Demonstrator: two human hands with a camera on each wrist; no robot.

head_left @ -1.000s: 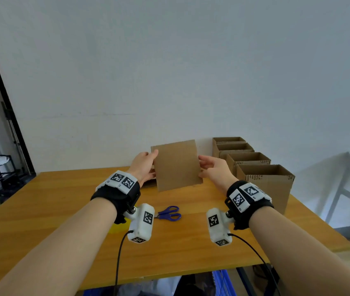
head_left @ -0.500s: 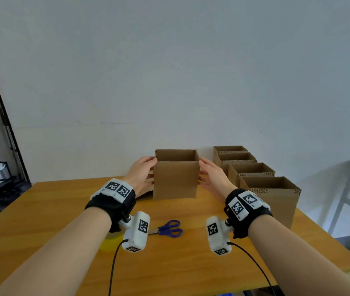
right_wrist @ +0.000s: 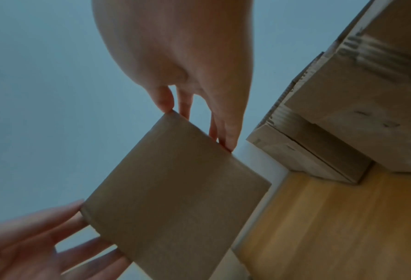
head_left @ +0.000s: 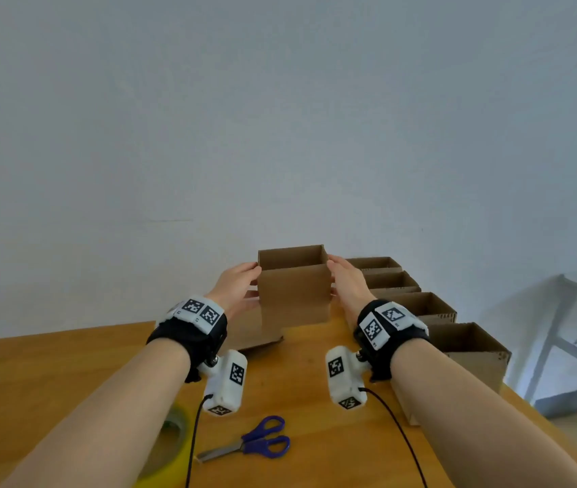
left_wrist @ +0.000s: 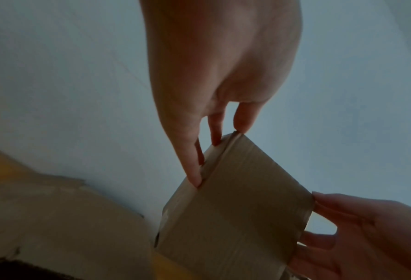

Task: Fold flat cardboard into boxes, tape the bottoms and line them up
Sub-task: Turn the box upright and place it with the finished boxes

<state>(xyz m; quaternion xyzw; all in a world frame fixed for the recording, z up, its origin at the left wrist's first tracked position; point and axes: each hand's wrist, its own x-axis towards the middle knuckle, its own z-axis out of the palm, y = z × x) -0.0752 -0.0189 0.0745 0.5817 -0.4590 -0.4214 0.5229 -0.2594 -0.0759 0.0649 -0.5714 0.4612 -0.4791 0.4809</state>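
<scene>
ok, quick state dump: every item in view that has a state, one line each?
held box: opened out, top open, lifted off the table, pressed between both hands
left hand: fingers straight, flat on the box's left side
right hand: fingers straight, flat on the box's right side
row of boxes: four, upright, tops open, lined up
scissors: shut, lying flat
tape roll: lying flat
flat cardboard: unfolded, on the table

I see a matt brown cardboard box (head_left: pixel 292 294) up in the middle. Its bottom (left_wrist: pixel 235 214) has shiny tape. The table (head_left: pixel 33 375) is smooth yellow wood. The scissors (head_left: pixel 251 443) have glossy blue plastic handles and grey metal blades.
</scene>
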